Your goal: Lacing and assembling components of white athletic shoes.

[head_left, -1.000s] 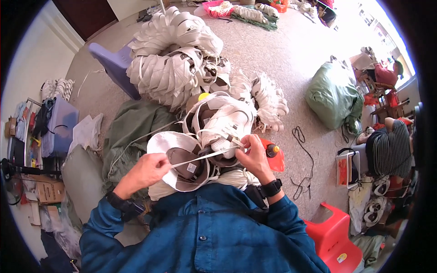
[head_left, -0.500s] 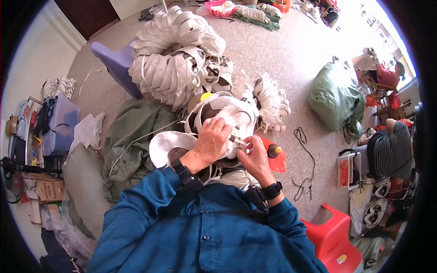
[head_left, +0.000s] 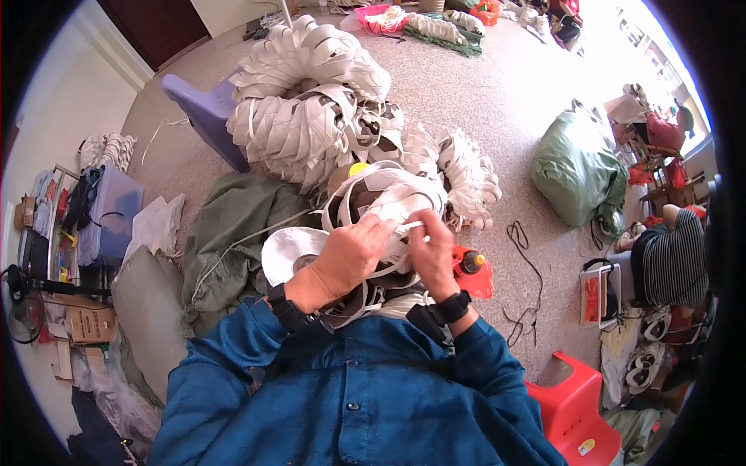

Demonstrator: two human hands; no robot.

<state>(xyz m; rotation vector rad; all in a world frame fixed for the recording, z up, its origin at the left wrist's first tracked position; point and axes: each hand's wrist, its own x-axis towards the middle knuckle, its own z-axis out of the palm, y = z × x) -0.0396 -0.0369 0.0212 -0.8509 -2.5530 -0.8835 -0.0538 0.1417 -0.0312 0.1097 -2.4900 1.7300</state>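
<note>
In front of my chest lies a pile of what look like white shoe uppers (head_left: 398, 199), with grey linings and loose straps. My left hand (head_left: 356, 247) is closed over the nearest upper, its fingertips pinched together; what they grip is hidden. Beside it on the right, my right hand (head_left: 430, 252) is raised with curled fingers, pinching a thin white lace (head_left: 409, 227) that runs toward the left hand's fingertips. Another white piece with a grey inside (head_left: 286, 252) rests by my left wrist.
Large bundles of white uppers (head_left: 295, 132) are heaped ahead, by a purple chair (head_left: 203, 116). An orange-red container with a dark, yellow-tipped bottle top (head_left: 472, 262) stands right of my hand. A red stool (head_left: 571, 404), green sack (head_left: 579, 163) and black cord (head_left: 528, 272) lie farther right. Co-workers sit at far right.
My right hand has risen from the upper's surface and now holds the lace up. My left hand has shifted slightly down and its fingers have drawn together toward the right hand.
</note>
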